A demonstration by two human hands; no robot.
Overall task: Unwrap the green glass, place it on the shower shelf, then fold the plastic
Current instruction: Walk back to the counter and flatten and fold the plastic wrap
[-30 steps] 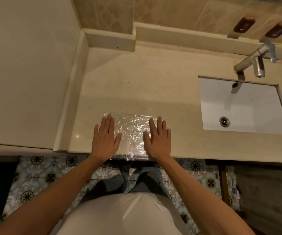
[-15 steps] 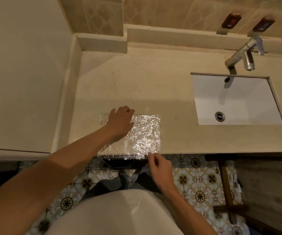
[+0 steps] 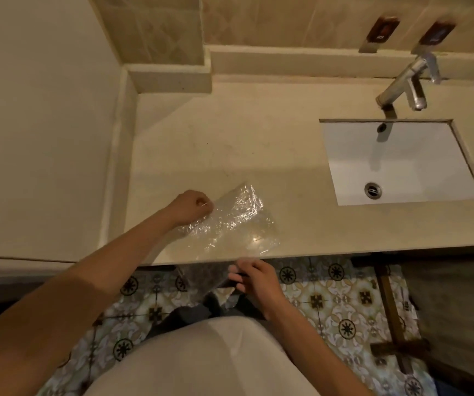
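Note:
A crinkled sheet of clear plastic wrap (image 3: pixel 231 221) lies on the beige counter (image 3: pixel 230 144) near its front edge, partly lifted and turned at an angle. My left hand (image 3: pixel 191 205) pinches the sheet's far left corner above the counter. My right hand (image 3: pixel 254 278) grips the near edge, which hangs over the counter's front. The green glass and the shower shelf are not in view.
A white rectangular sink (image 3: pixel 401 164) with a chrome tap (image 3: pixel 404 84) sits in the counter at the right. A raised ledge (image 3: pixel 287 62) runs along the back wall. A beige wall stands at the left. Patterned floor tiles (image 3: pixel 330 295) show below the counter edge.
Both hands were flat on the plastic a second ago. Now the left hand pinches the far corner and has lifted it toward me, and the right hand has taken the near overhanging edge.

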